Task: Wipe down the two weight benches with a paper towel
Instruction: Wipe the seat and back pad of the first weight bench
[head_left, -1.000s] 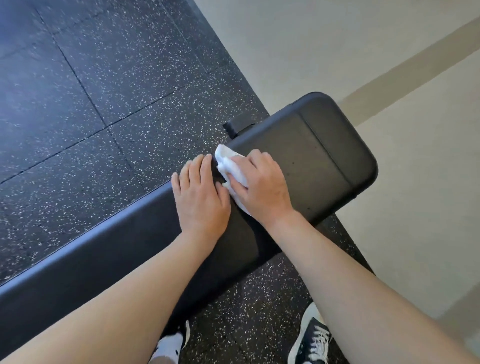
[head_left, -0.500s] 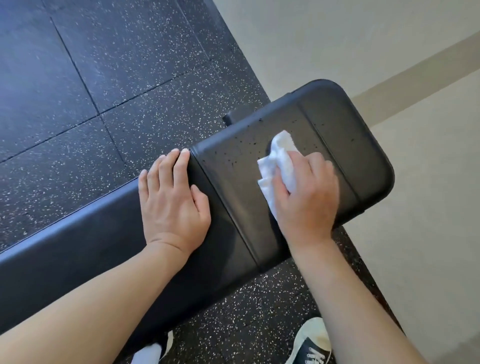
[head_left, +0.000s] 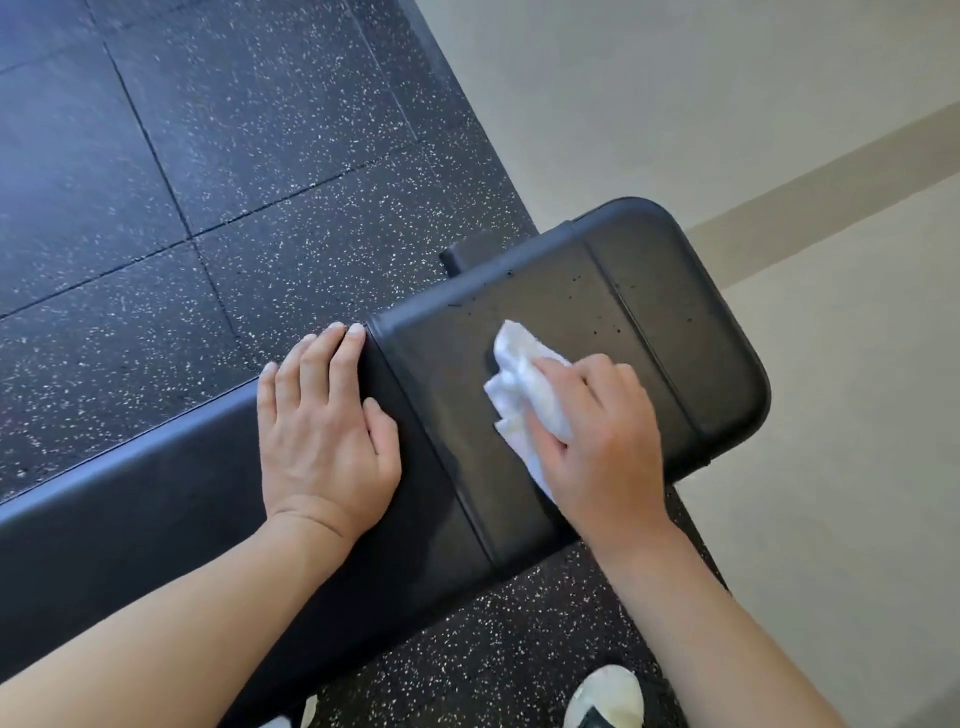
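Left hand (head_left: 324, 426) flat, fingers straight, bracing the surface (head_left: 156, 509). Right hand (head_left: 597, 436) just beyond, clamped on the crumpled paper towel (head_left: 519, 374). Soft, light, tearable: best bunched under the fingertips. Pad firm, probably slick.

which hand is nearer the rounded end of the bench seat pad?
Right. The right hand presses the paper towel on the seat pad itself; the left hand rests flat on the long pad, beyond the seam.
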